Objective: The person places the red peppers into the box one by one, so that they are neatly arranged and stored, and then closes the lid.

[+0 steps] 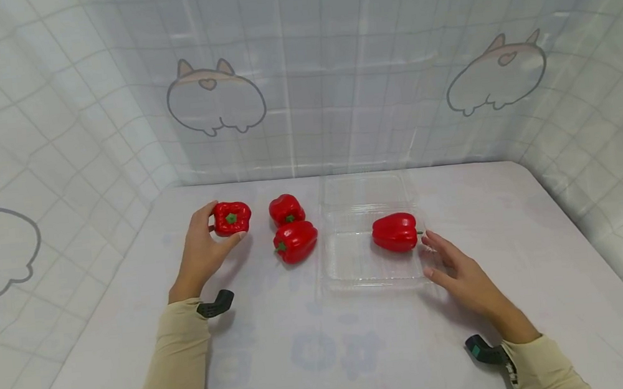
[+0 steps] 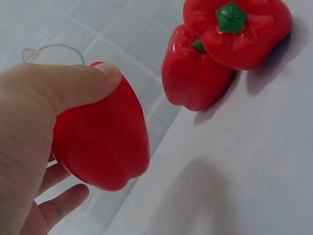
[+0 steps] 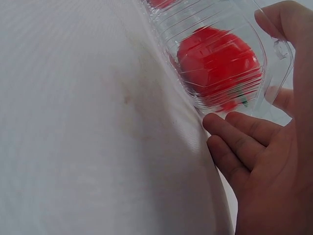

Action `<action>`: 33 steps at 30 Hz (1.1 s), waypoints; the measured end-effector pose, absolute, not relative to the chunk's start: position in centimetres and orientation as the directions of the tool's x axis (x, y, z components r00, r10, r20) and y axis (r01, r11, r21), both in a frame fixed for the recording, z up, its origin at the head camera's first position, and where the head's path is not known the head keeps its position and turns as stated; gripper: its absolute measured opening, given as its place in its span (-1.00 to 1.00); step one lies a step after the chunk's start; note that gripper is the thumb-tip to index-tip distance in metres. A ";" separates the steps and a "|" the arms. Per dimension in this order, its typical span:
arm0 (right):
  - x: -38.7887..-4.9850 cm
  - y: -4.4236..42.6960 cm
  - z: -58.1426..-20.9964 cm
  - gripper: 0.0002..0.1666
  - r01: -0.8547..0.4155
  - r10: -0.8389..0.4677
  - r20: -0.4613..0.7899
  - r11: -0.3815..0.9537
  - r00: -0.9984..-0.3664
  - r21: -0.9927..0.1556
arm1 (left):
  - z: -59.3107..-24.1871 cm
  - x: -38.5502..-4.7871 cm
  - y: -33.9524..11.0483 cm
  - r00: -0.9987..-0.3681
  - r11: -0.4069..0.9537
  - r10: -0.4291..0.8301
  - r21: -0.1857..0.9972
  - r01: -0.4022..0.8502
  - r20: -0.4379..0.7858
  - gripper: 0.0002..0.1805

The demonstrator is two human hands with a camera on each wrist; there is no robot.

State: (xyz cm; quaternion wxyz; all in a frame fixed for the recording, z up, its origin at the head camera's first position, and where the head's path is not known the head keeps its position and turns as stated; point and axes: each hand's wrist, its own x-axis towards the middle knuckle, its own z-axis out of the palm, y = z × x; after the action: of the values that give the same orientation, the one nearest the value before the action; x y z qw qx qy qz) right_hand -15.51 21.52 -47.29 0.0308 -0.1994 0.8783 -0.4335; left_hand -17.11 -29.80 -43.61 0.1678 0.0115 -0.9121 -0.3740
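Observation:
My left hand point(image 1: 202, 247) grips a red bell pepper point(image 1: 232, 218) between thumb and fingers, held off the table with its green stem facing the head camera. In the left wrist view the same pepper point(image 2: 105, 139) shows its smooth side under the thumb. A clear plastic clamshell box point(image 1: 347, 277) lies with its lid folded back; one red bell pepper point(image 1: 395, 233) rests in its right part. Beside the box's right edge is my right hand point(image 1: 466, 280), fingers loosely bent and spread around that side. Whether its fingertips touch the plastic I cannot tell.
Two more red bell peppers, a rear one point(image 1: 286, 209) and a front one point(image 1: 296, 242), lie close together between my left hand and the box. The white table point(image 1: 283, 366) is bounded by a tile-patterned sheet point(image 1: 331, 105) at the back and sides.

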 end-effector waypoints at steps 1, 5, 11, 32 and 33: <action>-15.5 21.5 -47.3 -0.08 -0.322 -0.377 0.118 0.544 -0.919 -0.775 | -43.6 -17.1 -29.7 -0.947 0.715 -0.153 0.693 0.093 0.284 0.04; -15.6 21.5 -47.2 -0.08 -0.321 -0.378 0.114 0.547 -0.919 -0.773 | -43.5 -17.1 -29.4 -0.954 0.696 -0.167 0.715 0.065 0.249 0.06; -15.7 21.6 -47.4 -0.08 -0.332 -0.382 0.123 0.548 -0.916 -0.768 | -43.6 -17.1 -29.2 -0.939 0.670 -0.154 0.731 0.130 0.308 0.01; -15.5 21.6 -47.3 -0.12 -0.330 -0.385 0.115 0.556 -0.916 -0.763 | -43.7 -17.0 -27.1 -0.889 0.681 -0.121 0.689 0.248 0.441 -0.04; -15.5 21.6 -47.3 -0.12 -0.330 -0.387 0.114 0.556 -0.915 -0.763 | -43.7 -17.0 -27.0 -0.886 0.682 -0.117 0.685 0.257 0.448 -0.05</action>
State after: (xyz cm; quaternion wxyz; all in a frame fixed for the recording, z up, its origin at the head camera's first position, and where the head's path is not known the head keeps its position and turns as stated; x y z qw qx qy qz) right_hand -15.47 21.56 -47.28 0.0335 -0.2033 0.8813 -0.4252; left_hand -16.97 -26.99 -43.69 0.2351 -0.0395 -0.8864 -0.3968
